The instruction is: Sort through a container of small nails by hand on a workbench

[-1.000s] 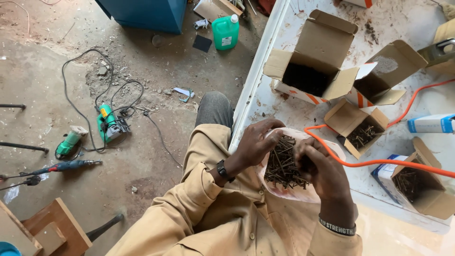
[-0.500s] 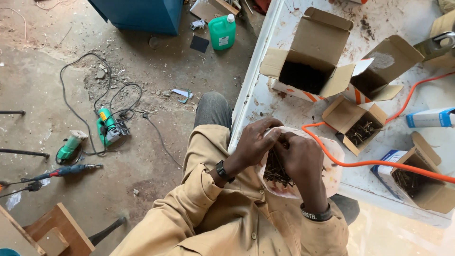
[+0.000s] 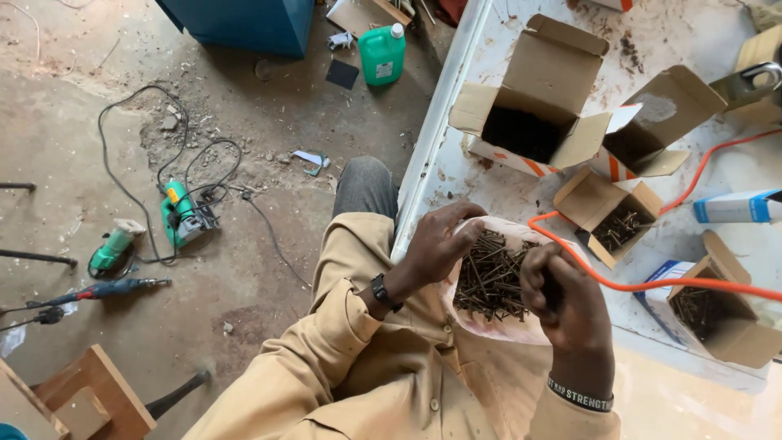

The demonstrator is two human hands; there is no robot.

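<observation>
Screws (image 3: 491, 277) are sitting in a pale plastic bag (image 3: 489, 326) whose mouth the left hand (image 3: 440, 244) is gripping open at nine o'clock, while the right hand (image 3: 566, 297) is closing around a fistful at three o'clock.

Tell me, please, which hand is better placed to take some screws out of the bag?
The right hand, probably. It sits over the dark screws at the bag opening, fingers curled among them. The left hand grips the bag's far rim, holding it open.

The bag of screws (image 3: 497, 281) sits at the table (image 3: 456, 122) edge between both hands. Open boxes (image 3: 542, 114) lie at one o'clock, more at three; power tools (image 3: 183, 216) lie on the floor at nine o'clock.
</observation>
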